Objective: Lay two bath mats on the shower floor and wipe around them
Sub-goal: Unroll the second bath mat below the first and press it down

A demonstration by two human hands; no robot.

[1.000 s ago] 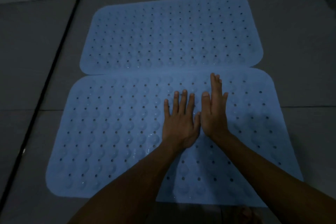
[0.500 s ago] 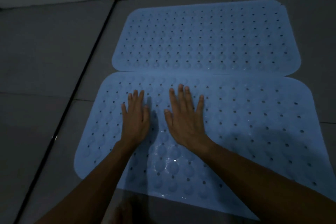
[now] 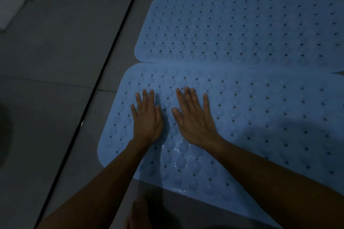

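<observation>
The floor is dark grey tile with a black grout line running from its far edge toward the near left corner, and a pale wall base closes it off at the far side. On it lie two blue mats side by side along their long edges. The far mat lies flat toward the floor's far right, and its near edge meets, perhaps slightly overlaps, the far edge of the near mat, which reaches down to the person's feet. Both are thin perforated sheets studded with rounded bumps that look like suction cups, so they are likely light, floppy and rubbery, clinging where pressed and curling where lifted. Water glints on the near mat between the wrists, so its surface is probably slick to a sliding palm. To shift one, a corner or short edge should peel up most easily; a pull from the middle would fight the cups. The right hand lies flat with fingers spread, pressing the near mat's left half. The left hand lies flat just beside it, fingers straight and close together, nearer the mat's left edge. Neither grip holds anything; both are apart and pressing. A bare foot shows dimly at the floor's near edge.
</observation>
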